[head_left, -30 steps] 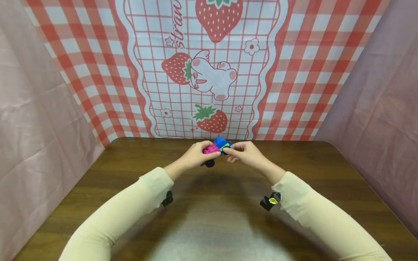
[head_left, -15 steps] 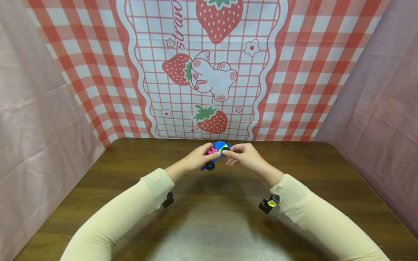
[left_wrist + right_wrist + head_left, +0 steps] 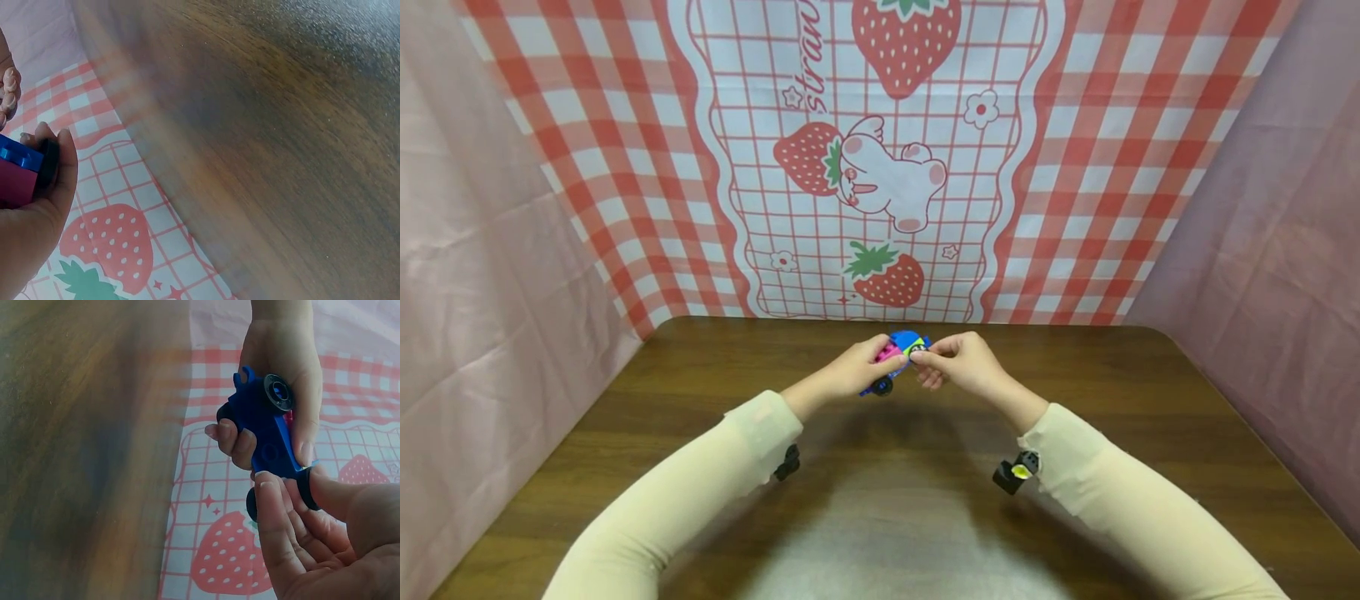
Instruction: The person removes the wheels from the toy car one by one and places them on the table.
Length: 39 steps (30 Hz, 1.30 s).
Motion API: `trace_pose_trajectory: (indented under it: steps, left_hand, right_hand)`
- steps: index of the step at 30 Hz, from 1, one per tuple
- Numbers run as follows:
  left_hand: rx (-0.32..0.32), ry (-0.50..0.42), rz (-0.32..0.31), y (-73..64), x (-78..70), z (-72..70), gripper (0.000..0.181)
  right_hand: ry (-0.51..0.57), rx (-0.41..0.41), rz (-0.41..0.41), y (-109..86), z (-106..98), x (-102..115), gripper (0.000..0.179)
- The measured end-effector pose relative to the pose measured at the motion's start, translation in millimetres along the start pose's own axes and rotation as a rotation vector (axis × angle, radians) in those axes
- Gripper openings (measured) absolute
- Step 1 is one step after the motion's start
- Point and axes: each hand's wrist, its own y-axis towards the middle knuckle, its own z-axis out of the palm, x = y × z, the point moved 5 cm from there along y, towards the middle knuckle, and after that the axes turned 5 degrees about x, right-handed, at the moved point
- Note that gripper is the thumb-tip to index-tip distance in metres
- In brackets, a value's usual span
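A small toy car [image 3: 908, 339] with a blue body, a pink part, a lime-green strip and black wheels is held above the table, between the hands. My left hand [image 3: 852, 369] grips it round the pink middle, thumb on the near side. My right hand [image 3: 966, 361] pinches a black wheel [image 3: 306, 489] at the car's right end between thumb and fingers. In the right wrist view the blue underside [image 3: 259, 419] shows, with another wheel [image 3: 270, 405] near the left hand and a hook-like tip beyond it. The left wrist view catches only part of the car.
A brown wooden table [image 3: 880, 483] lies below the hands. Behind it hangs a red-and-white checked cloth [image 3: 1075, 167] with strawberry prints. Pink curtains [image 3: 497, 250] close off both sides. Small black cameras [image 3: 1017, 473] are strapped at both wrists.
Both hands and the toy car have sunk slightly towards the table. The car has turned a little, so the face of its pinched wheel shows more.
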Motion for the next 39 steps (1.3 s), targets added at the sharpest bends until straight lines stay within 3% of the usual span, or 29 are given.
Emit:
trace_pose_trajectory:
  steps: [9,20,32,39]
  left_hand:
    - [-0.017,0.003,-0.014,0.4,4.1,0.9,0.030]
    - [0.027,0.053,-0.038,0.6,5.9,1.8,0.028]
    - [0.076,0.106,-0.045,3.5,-1.1,-9.0,0.028]
    - [0.099,0.133,-0.056,8.0,-2.5,-10.6,0.030]
  right_hand:
    - [-0.097,-0.077,-0.006,1.4,0.5,1.6,0.030]
    - [-0.187,-0.064,0.008,-1.1,4.0,5.5,0.026]
    - [-0.206,-0.048,0.007,2.0,1.1,12.3,0.028]
    - [-0.286,-0.031,0.019,3.0,-3.1,13.1,0.028]
